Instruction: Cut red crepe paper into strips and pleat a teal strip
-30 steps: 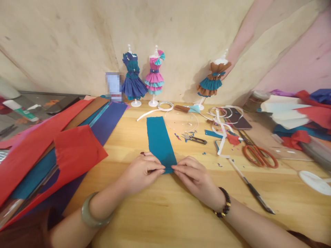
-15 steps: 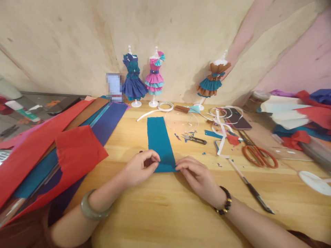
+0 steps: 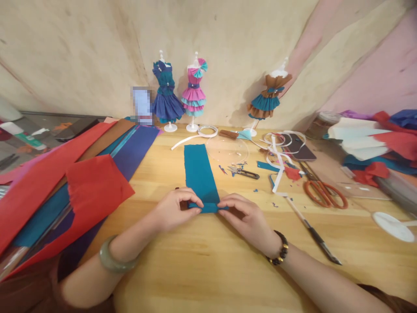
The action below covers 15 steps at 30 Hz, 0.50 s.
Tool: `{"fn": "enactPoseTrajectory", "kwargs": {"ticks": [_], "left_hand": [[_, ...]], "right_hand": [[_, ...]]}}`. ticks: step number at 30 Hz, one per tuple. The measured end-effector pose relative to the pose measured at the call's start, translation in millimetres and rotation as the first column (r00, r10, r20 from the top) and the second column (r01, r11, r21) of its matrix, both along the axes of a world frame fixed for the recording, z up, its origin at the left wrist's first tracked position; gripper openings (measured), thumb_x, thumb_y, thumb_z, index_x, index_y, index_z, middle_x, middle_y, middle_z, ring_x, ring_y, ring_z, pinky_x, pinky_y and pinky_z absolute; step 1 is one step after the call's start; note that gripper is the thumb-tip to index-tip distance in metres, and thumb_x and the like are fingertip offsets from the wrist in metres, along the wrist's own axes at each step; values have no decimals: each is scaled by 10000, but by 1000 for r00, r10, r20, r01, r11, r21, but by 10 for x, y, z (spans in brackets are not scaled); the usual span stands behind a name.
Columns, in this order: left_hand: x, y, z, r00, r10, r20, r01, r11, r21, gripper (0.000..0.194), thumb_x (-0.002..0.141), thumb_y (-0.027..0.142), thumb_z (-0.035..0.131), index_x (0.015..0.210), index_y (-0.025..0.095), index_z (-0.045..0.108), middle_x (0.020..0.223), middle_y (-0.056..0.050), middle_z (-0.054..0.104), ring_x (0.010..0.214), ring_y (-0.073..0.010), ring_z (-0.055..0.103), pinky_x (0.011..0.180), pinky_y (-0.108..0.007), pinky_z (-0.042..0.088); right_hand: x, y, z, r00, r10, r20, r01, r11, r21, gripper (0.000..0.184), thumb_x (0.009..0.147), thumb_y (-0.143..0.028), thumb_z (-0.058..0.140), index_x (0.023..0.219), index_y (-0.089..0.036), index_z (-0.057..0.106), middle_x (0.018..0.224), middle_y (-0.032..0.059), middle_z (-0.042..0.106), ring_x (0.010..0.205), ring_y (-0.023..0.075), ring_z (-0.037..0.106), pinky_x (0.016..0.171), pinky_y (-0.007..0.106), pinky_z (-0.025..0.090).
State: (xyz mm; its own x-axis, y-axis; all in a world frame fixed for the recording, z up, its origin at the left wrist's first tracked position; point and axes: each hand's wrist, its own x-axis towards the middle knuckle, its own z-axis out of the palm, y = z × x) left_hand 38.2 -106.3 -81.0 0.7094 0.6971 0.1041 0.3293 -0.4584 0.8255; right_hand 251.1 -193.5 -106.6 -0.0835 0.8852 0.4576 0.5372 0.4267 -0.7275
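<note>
A strip of teal crepe paper (image 3: 199, 171) lies lengthwise on the wooden table, its near end folded up into a narrow band. My left hand (image 3: 177, 208) pinches the left part of that fold between thumb and fingers. At the fold's right end, my right hand (image 3: 243, 216) grips it the same way. The fold's middle shows between the two hands. Beyond the strip sit a roll of white tape (image 3: 207, 131) and a clear round disc (image 3: 228, 150). Small black thread snips (image 3: 244, 172) rest to the right among paper scraps.
Red crepe paper (image 3: 97, 184) and other coloured sheets cover the left side. Miniature dress forms, including a pink one (image 3: 193, 98) and a brown one (image 3: 267, 98), stand along the wall. Orange-handled scissors (image 3: 325, 194), a black-gripped pen-like tool (image 3: 321, 243) and a dark phone (image 3: 298, 147) lie right.
The near edge of the teal paper has been turned up into a clearer folded band. Both hands have closed onto it, with my right fingers now over its right end.
</note>
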Motion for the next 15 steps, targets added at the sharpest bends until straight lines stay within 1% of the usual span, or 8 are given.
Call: {"fn": "enactPoseTrajectory", "kwargs": {"ticks": [4, 7, 10, 15], "left_hand": [[-15, 40, -33, 999, 3, 35, -1, 998, -58, 97, 746, 246, 666, 801, 189, 723, 830, -49, 677, 817, -169, 618, 700, -259, 487], [-15, 51, -33, 998, 18, 52, -14, 997, -74, 102, 749, 257, 672, 801, 189, 726, 826, -46, 674, 804, -164, 615, 689, -256, 484], [-6, 43, -35, 997, 40, 62, -35, 996, -81, 101, 746, 249, 673, 798, 185, 731, 819, -43, 674, 791, -160, 612, 702, -264, 481], [0, 32, -69, 990, 82, 117, -67, 990, -122, 113, 747, 249, 675, 812, 178, 734, 829, -46, 678, 766, -154, 617, 697, -269, 485]], "right_hand": [[6, 9, -30, 1000, -26, -11, 26, 1000, 5, 82, 863, -204, 607, 885, -229, 682, 857, 47, 711, 790, 169, 674, 704, 306, 569], [9, 7, -35, 999, -33, -6, 33, 999, 0, 73, 851, -199, 622, 885, -228, 679, 856, 46, 708, 789, 170, 670, 699, 303, 564], [7, 5, -28, 998, -56, -2, 56, 998, -21, 71, 841, -199, 633, 892, -222, 677, 840, 42, 702, 746, 160, 656, 669, 291, 557], [2, 9, -18, 997, -77, -11, 76, 996, -46, 66, 842, -223, 637, 893, -217, 679, 832, 39, 701, 719, 154, 641, 642, 277, 544]]}}
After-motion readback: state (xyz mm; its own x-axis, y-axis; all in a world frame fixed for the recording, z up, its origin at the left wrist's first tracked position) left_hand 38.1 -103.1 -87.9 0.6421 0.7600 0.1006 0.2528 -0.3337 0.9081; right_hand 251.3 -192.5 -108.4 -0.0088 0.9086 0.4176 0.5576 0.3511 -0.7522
